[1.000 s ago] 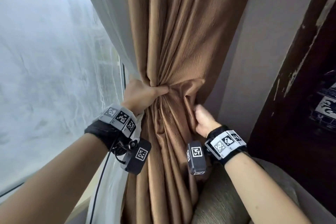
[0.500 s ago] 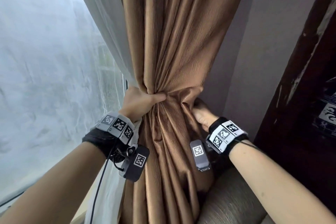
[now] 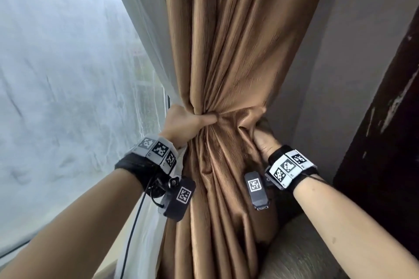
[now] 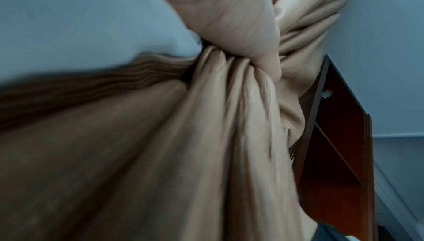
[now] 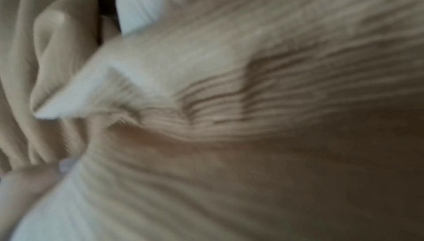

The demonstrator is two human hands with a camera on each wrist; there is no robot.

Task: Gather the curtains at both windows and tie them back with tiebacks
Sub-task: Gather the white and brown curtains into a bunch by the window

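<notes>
The gathered brown curtain (image 3: 229,70) is clamped at its waist by the left hand (image 3: 183,123), thumb curled across the front folds. Its right edge is met by the right hand (image 3: 264,145), whose fingers are buried in cloth, so their grip cannot be told. A sheer (image 3: 147,36) hangs just left, against the window (image 3: 56,75); only square coded markers are shown on the wristbands (image 3: 288,169), with no readable writing.

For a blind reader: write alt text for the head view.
A left hand grips a bunched brown curtain at its waist while the right hand reaches behind its far edge, fingers hidden. A sheer white curtain and window lie left.
</notes>
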